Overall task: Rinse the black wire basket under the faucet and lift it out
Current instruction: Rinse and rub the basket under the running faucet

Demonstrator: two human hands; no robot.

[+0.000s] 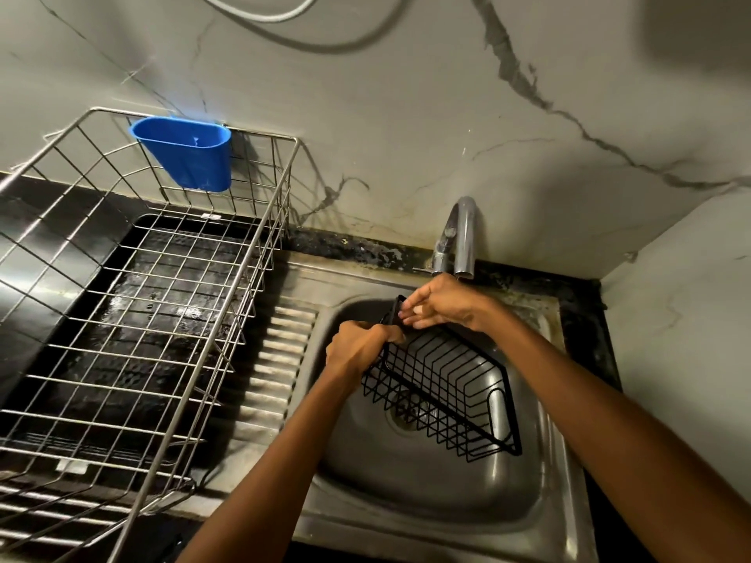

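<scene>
Nearest us, our forearms reach in over the steel sink (540, 473). The black wire basket (443, 390) hangs tilted above the drain. Our left hand (357, 347) curls tightly round its upper left rim; just beyond, our right hand (441, 304) pinches the raised end with bent fingers, below the faucet (463, 237). Left stands a wire dish rack (134, 302) bearing a blue cup (187, 154).

no readable text, no labels, no brands, no numbers, no signs anywhere in view
</scene>
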